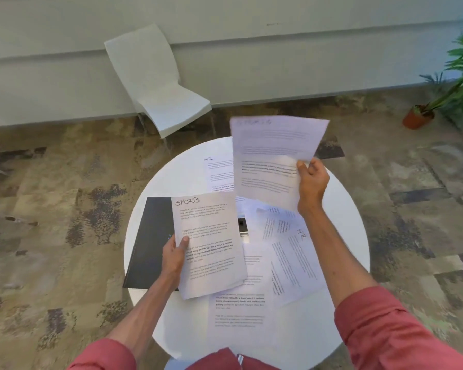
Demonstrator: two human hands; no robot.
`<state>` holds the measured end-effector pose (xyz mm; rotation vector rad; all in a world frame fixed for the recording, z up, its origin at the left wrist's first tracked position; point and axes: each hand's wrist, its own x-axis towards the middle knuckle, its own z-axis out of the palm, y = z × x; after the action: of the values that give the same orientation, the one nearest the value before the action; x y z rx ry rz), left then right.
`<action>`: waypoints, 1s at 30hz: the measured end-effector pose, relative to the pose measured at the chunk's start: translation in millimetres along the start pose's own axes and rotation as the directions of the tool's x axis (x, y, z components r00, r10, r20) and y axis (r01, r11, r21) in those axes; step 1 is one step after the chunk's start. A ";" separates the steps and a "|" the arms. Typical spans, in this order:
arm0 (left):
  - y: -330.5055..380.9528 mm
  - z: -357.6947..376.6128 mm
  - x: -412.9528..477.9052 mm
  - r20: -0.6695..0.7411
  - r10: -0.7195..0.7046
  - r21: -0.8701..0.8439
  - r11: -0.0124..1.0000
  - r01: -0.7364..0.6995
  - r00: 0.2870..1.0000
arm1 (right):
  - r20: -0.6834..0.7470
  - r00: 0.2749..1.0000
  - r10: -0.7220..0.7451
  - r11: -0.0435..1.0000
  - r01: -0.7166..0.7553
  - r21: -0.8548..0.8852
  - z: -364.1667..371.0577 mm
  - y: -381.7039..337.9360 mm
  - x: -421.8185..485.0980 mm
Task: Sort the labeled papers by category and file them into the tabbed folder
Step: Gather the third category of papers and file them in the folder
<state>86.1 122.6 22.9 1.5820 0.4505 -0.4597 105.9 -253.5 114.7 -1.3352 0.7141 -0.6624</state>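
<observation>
Fingers (pixel 183 241) of the left hand (pixel 173 259) pinch a SPORTS stack (pixel 209 236) above the black folder (pixel 147 241), apparently gathering one category. Right hand (pixel 312 184) grips a raised sheet (pixel 273 153), presumably for reading; its heading is blurred. HR sheets (pixel 296 255) lie loose on the worktop (pixel 171 177). Any tabs on the black folder are hidden.

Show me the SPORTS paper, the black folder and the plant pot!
SPORTS paper (pixel 209 231): head view, middle of the printed sheet.
black folder (pixel 150 236): head view, bare cover left of that sheet.
plant pot (pixel 416 120): head view, its orange side.
</observation>
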 end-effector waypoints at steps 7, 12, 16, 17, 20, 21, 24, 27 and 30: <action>-14.6 8.9 -8.0 0.001 -0.053 -0.027 0.998 0.053 0.999 | 0.148 0.952 0.267 0.905 -0.301 0.301 -54.6 3.6 -3.7; -14.7 18.5 -16.5 0.050 -0.047 -0.057 0.997 0.050 0.998 | 0.236 0.824 0.515 0.820 -0.554 0.145 -65.7 9.2 -27.6; -12.4 29.4 -22.5 0.109 -0.033 -0.121 0.992 0.046 0.993 | 0.218 0.894 0.392 0.918 -0.368 -0.146 -61.5 45.6 -56.9; -11.9 33.1 -23.8 0.118 -0.031 -0.138 0.989 0.047 0.993 | 0.242 0.910 0.336 0.933 -0.286 -0.219 -61.9 55.5 -66.8; -10.2 44.6 -27.8 0.160 -0.039 -0.163 0.984 0.066 0.986 | 0.294 0.902 0.316 0.926 -0.226 -0.303 -62.8 79.2 -88.3; -9.3 48.6 -29.5 0.172 -0.052 -0.172 0.982 0.082 0.984 | 0.297 0.896 0.331 0.919 -0.236 -0.315 -62.9 82.9 -91.7; -6.9 59.7 -35.2 0.189 -0.054 -0.169 0.982 0.087 0.981 | 0.336 0.869 0.364 0.910 -0.255 -0.328 -62.8 93.4 -97.3; -5.1 68.5 -42.1 0.215 -0.055 -0.191 0.977 0.098 0.975 | 0.356 0.852 0.384 0.894 -0.246 -0.375 -61.8 98.6 -101.4; -8.6 70.0 -42.6 0.195 -0.095 -0.193 0.972 0.133 0.976 | 0.370 0.849 0.378 0.891 -0.224 -0.395 -64.9 103.7 -107.2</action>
<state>44.2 52.7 35.1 1.3059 0.4342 -0.6232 -9.5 -197.9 14.4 -1.5712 0.6652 0.0372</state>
